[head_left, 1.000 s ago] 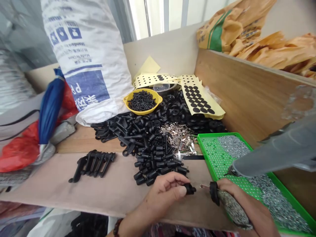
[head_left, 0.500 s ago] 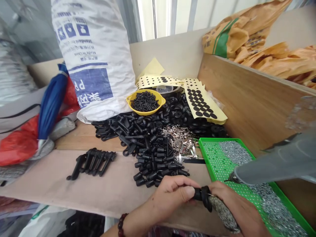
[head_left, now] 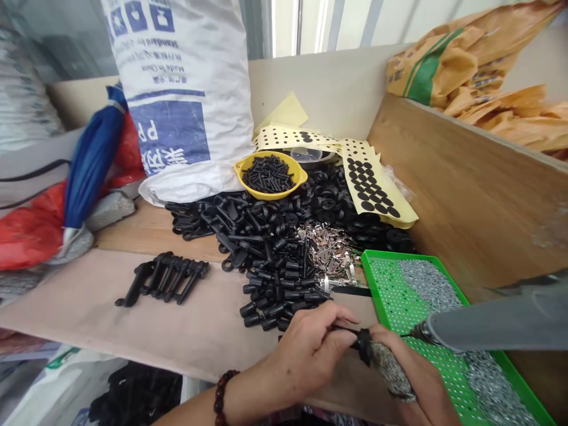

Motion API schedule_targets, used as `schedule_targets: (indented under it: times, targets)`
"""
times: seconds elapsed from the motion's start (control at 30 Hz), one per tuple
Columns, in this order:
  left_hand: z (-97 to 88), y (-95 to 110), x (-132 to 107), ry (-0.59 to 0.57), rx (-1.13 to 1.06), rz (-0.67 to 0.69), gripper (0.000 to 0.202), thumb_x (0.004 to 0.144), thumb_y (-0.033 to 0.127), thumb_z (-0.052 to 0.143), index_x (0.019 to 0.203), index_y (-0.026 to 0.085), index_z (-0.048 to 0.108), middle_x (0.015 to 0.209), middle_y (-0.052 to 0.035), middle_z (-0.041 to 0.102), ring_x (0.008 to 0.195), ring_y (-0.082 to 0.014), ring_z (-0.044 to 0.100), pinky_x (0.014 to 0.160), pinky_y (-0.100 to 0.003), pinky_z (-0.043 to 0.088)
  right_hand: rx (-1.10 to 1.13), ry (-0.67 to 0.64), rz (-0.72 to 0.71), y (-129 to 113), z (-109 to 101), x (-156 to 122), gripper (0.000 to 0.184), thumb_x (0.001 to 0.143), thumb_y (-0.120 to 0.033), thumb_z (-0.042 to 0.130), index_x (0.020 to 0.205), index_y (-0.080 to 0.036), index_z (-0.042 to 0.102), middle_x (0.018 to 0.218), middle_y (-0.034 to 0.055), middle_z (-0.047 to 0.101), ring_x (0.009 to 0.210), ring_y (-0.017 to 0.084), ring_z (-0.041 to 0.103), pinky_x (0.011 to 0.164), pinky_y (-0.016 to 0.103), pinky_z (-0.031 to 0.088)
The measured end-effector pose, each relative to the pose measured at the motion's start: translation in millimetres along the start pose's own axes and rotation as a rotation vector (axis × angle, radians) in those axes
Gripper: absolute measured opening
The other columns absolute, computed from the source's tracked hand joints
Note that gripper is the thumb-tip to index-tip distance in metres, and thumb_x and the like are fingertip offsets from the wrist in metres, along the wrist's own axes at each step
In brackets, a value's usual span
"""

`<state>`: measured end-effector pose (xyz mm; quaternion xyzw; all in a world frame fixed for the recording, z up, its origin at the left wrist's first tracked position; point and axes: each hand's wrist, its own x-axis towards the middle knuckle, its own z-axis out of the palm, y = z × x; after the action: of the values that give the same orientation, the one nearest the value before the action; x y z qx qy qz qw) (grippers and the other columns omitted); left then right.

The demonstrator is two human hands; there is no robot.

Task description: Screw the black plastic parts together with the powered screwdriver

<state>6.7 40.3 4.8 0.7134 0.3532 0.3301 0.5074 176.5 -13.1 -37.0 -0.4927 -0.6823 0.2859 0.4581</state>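
The small black part (head_left: 351, 337) sits low in the middle of the view, over the front edge of the bench and just left of the green tray (head_left: 390, 290). A second ago it was held apart from the hand tool (head_left: 388, 368), whose bare metal tip showed. Now the two are pushed together and the tip is hidden. The left hand (head_left: 310, 352) is curled shut, with thumb and fingertips pinching the part. The right hand (head_left: 417, 384) is wrapped around the tool's speckled grip, behind its black collar. A grey power driver (head_left: 497, 322) hangs just over the right hand, its tip above the tray's small silver screws (head_left: 423, 278). Beyond the hands lies a pile of black plastic pieces (head_left: 266, 236) with silver clips (head_left: 331, 254) beside it. A yellow bowl (head_left: 242, 171) of black screws stands behind the pile. A row of black pieces (head_left: 164, 281) lies to the left.
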Motion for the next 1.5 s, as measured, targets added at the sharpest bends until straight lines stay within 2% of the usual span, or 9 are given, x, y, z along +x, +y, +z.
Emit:
schedule_targets:
  times: [0.13, 0.23, 0.4, 0.6, 0.8, 0.87, 1.13, 1.37, 1.5]
  targets:
    - [-4.0, -7, -4, 0.013, 0.384, 0.425, 0.022, 0.091, 0.011, 0.036, 0.097, 0.014, 0.057, 0.083, -0.0072, 0.061, 0.077, -0.0176, 0.054, 0.073, -0.028, 0.044, 0.002, -0.013, 0.061, 21, 0, 3, 0.020, 0.089, -0.038, 0.050, 0.078, -0.024, 0.059, 0.061, -0.0023, 0.059, 0.052, 0.016, 0.056, 0.046, 0.021, 0.043]
    - [-9.3, -14, -4, -0.021, 0.516, 0.545, 0.025, 0.089, 0.007, 0.034, 0.099, 0.014, 0.056, 0.082, -0.0076, 0.060, 0.077, -0.0175, 0.052, 0.073, -0.029, 0.045, 0.020, -0.060, 0.173, 26, 0, 8, 0.023, 0.086, -0.035, 0.054, 0.067, -0.023, 0.059, 0.055, -0.0034, 0.058, 0.047, 0.015, 0.054, 0.042, 0.019, 0.041]
    - [-19.4, -9, 0, -0.048, 0.373, 0.553, 0.021, 0.095, 0.014, 0.036, 0.099, 0.015, 0.057, 0.087, -0.0074, 0.065, 0.081, -0.0162, 0.058, 0.078, -0.028, 0.047, 0.135, 0.020, 0.310, 5, 9, 9, 0.026, 0.084, -0.036, 0.054, 0.061, -0.022, 0.055, 0.057, -0.0032, 0.054, 0.052, 0.014, 0.052, 0.047, 0.019, 0.041]
    - [-18.4, -4, -6, 0.044, 0.153, 0.187, 0.023, 0.089, 0.036, 0.057, 0.094, 0.016, 0.067, 0.077, -0.0036, 0.066, 0.067, -0.0139, 0.058, 0.063, -0.022, 0.045, 0.144, 0.166, 0.506, -22, 18, 11, 0.037, 0.081, -0.049, 0.057, 0.058, -0.022, 0.051, 0.057, -0.0034, 0.053, 0.054, 0.014, 0.049, 0.049, 0.021, 0.038]
    - [-11.8, -7, -7, 0.075, -0.105, -0.016, 0.024, 0.088, 0.035, 0.057, 0.086, 0.015, 0.072, 0.062, 0.0008, 0.060, 0.052, -0.0095, 0.047, 0.050, -0.019, 0.036, 0.239, 0.159, 0.418, -24, 18, 14, 0.036, 0.079, -0.057, 0.061, 0.065, -0.024, 0.056, 0.063, -0.0034, 0.057, 0.057, 0.015, 0.053, 0.052, 0.021, 0.042]
    - [-11.8, -7, -7, 0.082, -0.083, 0.018, 0.024, 0.089, 0.034, 0.056, 0.087, 0.016, 0.071, 0.064, 0.0000, 0.062, 0.054, -0.0104, 0.050, 0.052, -0.020, 0.039, 0.227, 0.146, 0.432, -16, 17, 13, 0.037, 0.080, -0.057, 0.060, 0.064, -0.024, 0.057, 0.061, -0.0034, 0.057, 0.055, 0.015, 0.053, 0.049, 0.020, 0.042]
    - [-20.7, -3, -1, -0.025, 0.355, 0.536, 0.024, 0.095, 0.014, 0.037, 0.097, 0.012, 0.061, 0.090, -0.0110, 0.068, 0.085, -0.0180, 0.062, 0.081, -0.029, 0.050, 0.373, 0.162, 0.512, 11, 19, 13, 0.042, 0.074, -0.057, 0.065, 0.057, -0.020, 0.056, 0.052, -0.0012, 0.052, 0.047, 0.015, 0.046, 0.043, 0.025, 0.044]
    - [-22.5, -3, 0, 0.085, 0.239, 0.267, 0.020, 0.092, 0.032, 0.054, 0.094, 0.014, 0.064, 0.076, -0.0035, 0.066, 0.068, -0.0139, 0.060, 0.064, -0.021, 0.048, 0.500, 0.180, 0.566, 3, 18, 21, 0.037, 0.067, -0.049, 0.074, 0.054, -0.020, 0.056, 0.052, -0.0014, 0.051, 0.050, 0.014, 0.047, 0.043, 0.024, 0.043]
    - [-28.4, -1, 0, -0.033, 0.470, 0.494, 0.025, 0.096, 0.014, 0.037, 0.095, 0.011, 0.062, 0.085, -0.0093, 0.067, 0.080, -0.0171, 0.060, 0.077, -0.027, 0.048, 0.579, 0.161, 0.658, -7, 21, 32, 0.041, 0.058, -0.054, 0.077, 0.052, -0.019, 0.055, 0.050, -0.0013, 0.049, 0.047, 0.014, 0.042, 0.042, 0.026, 0.041]
